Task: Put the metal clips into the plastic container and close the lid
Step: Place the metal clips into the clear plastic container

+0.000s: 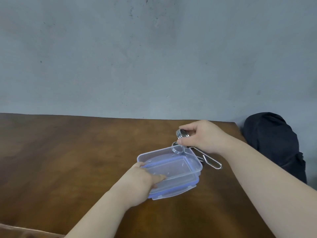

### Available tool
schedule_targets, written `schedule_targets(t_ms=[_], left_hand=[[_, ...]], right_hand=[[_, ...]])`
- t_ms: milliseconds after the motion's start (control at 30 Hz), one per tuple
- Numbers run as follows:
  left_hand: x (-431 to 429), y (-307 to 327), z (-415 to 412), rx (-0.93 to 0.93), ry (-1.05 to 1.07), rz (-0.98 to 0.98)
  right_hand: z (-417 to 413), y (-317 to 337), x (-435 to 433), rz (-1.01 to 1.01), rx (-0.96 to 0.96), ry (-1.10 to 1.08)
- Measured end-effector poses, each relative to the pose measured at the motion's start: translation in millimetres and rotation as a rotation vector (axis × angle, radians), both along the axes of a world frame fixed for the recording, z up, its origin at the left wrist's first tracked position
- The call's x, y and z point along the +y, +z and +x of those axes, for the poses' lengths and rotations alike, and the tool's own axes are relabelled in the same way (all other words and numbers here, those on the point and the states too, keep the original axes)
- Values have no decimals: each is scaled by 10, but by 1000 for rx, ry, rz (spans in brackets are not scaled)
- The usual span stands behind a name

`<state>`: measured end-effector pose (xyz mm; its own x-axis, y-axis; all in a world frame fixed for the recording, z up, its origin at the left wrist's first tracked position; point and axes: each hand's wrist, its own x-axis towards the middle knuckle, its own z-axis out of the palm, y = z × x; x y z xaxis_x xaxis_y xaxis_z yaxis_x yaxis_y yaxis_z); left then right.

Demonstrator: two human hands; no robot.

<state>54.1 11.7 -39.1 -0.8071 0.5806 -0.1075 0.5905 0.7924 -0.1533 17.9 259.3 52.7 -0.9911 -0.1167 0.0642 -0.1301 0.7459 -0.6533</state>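
Observation:
A clear plastic container [190,160] stands open on the brown table, resting on its blue-rimmed lid [173,192]. My left hand [145,177] grips the container's near left wall, thumb inside. My right hand [204,136] hovers just beyond the container's far right corner, fingers pinched on the round coiled ends of a bunch of metal clips [182,133]. The clips' long wire loops [211,162] stick out below my wrist, next to the container's right side. The inside of the container looks empty.
The brown wooden table [68,160] ends at a grey wall behind. A black bag [274,143] sits beyond the table's right edge. The table's near left corner shows at the bottom left.

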Motion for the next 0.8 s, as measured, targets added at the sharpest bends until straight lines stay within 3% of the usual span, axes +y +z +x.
schedule_targets(t_ms=[200,400,667,800], left_hand=[[37,-56,-52,52,-75,8],[-183,-361,-213,129,-202,401],[-394,-536,-162,-164,180,890],[-393,-728,-250,-340,352,939]], right_hand=[[-22,-38,-129,81,-27,81],[-146,-179,-241,179,-67,196],[-295,-395,-617,342,-105,339],[-357,-566,-817,485,-130,377]])
